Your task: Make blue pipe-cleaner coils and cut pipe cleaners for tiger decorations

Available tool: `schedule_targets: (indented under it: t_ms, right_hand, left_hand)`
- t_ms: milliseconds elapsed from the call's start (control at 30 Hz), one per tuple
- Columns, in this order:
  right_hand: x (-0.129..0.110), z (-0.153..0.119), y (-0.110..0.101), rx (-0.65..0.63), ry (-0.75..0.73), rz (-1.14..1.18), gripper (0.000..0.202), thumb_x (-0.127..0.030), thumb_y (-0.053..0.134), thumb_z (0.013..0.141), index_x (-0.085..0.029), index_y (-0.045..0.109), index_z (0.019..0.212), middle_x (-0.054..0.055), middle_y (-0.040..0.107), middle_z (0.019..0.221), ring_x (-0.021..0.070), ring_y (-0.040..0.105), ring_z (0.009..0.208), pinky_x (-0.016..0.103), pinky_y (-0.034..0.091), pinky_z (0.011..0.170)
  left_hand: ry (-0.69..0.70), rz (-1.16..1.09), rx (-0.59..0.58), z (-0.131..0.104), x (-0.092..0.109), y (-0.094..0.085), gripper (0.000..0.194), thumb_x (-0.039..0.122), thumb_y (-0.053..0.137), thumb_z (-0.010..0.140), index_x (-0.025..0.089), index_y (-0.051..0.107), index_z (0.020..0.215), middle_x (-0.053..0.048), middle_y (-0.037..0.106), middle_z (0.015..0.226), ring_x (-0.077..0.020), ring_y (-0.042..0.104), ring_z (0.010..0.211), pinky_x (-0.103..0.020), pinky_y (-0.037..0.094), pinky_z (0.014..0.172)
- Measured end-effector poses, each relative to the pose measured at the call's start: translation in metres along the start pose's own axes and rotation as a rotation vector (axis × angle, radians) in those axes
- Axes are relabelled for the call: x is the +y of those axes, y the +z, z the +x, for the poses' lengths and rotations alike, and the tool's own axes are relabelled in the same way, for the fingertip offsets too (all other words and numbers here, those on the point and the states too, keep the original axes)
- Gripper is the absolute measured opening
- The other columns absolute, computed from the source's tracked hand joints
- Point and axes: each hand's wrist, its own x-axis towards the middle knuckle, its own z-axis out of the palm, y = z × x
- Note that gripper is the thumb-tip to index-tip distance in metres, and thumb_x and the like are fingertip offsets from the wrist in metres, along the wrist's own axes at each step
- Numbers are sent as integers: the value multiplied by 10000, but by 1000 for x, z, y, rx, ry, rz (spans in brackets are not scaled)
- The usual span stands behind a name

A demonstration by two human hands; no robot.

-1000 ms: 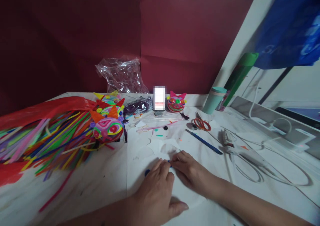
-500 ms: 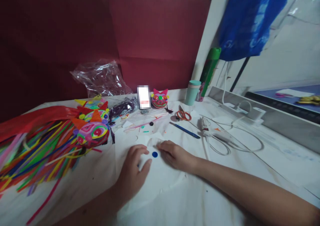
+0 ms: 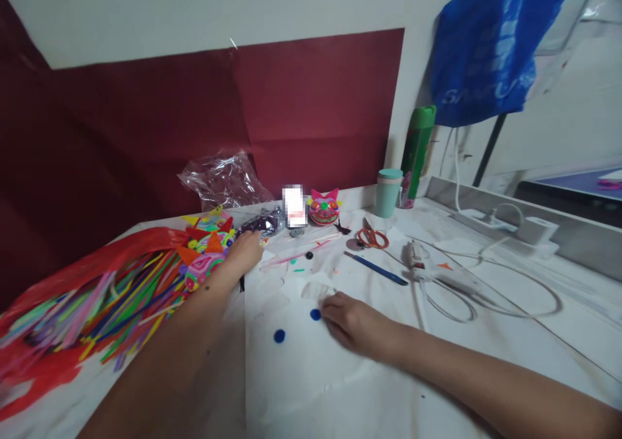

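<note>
My left hand (image 3: pixel 247 251) reaches over the table at the back left, beside the colourful lion-head figures (image 3: pixel 204 267) and the dark shiny bag (image 3: pixel 262 224); its fingertips are too small and blurred to make out. My right hand (image 3: pixel 347 319) rests on the white paper (image 3: pixel 296 374) with its fingers curled together, next to a dark blue disc (image 3: pixel 315 315). Whatever those fingers may pinch is hidden. Another blue disc (image 3: pixel 279 336) lies on the paper to the left.
Colourful pipe cleaners (image 3: pixel 140 303) spread at the left. Behind the paper lie a blue scalpel (image 3: pixel 376 269) and orange-handled scissors (image 3: pixel 372 237). A pink lion head (image 3: pixel 324 209), a green cup (image 3: pixel 388 194) and a power strip with cables (image 3: pixel 451 280) sit farther back.
My left hand has moved from the paper up and forward to the back left, uncovering the left blue disc. My right hand stays by the other disc. The camera view has shifted.
</note>
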Motion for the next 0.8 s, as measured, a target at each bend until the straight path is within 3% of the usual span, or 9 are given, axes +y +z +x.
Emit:
schedule_targets:
  t_ms: [100,233,367,467,533,600,633,733,800]
  right_hand:
    - [-2,-1,2,-14,-37,-97,123,-94,460,824,-137,575,817,103,578,868,195,529,836,313,467,763]
    - [-2,-2,1,-13,-57,-129,117,-112,454,832,-136,568,836,109,571,869,204,522,840,325,468,756]
    - [1,-3,0,-10,-43,-99,129,-107,456,818,-136,579,846,112,589,891,202,534,851,318,470,763]
    - [3,-1,-2,70,54,65,149,-98,456,804,-148,596,816,89,615,837,180,562,809,285,472,734]
    - [2,2,-4,160,194,234,159,-106,457,799,-155,608,798,69,635,790,160,573,743,268,469,689]
    - [-2,6,-6,218,341,454,155,-144,460,810,-152,611,776,53,645,744,140,569,674,250,459,633]
    - [-4,7,-7,227,396,574,154,-175,464,818,-148,608,773,46,643,724,129,562,646,240,453,608]
    - [-12,10,-7,226,471,856,175,-273,492,825,-140,597,782,19,610,659,103,527,577,221,433,564]
    - [-17,10,-4,228,490,926,185,-312,524,806,-142,595,791,4,588,638,97,508,560,220,422,559]
  left_hand:
    - [-54,-46,-63,15,-2,14,299,298,540,841,151,536,1101,-88,551,1140,-224,544,1011,-435,451,849]
    - [-103,-196,-78,15,-7,26,286,301,546,840,150,546,1083,-79,571,1105,-210,568,969,-413,475,815]
    - [-99,-448,5,-6,-4,21,195,236,626,744,129,575,899,-101,632,943,-265,576,974,-375,444,811]
    - [-68,-705,-10,-38,8,15,196,306,504,805,145,537,912,-84,652,874,-216,630,843,-306,473,707]
    - [-46,-905,-86,-65,18,15,217,328,470,815,147,536,913,-79,655,864,-178,639,778,-279,480,679]
    - [-137,-1450,-314,-91,28,17,223,291,595,738,133,556,891,-85,650,813,-159,624,703,-270,470,658]
    - [-178,-1612,-406,-103,32,19,231,275,632,717,132,566,886,-75,647,787,-139,610,662,-254,461,635]
    - [-218,-1833,-584,-127,44,28,235,273,660,711,126,585,878,-45,623,707,-105,558,571,-224,428,559]
    - [-233,-1872,-599,-135,50,34,213,260,667,703,126,584,846,-45,626,716,-104,558,578,-219,421,552]
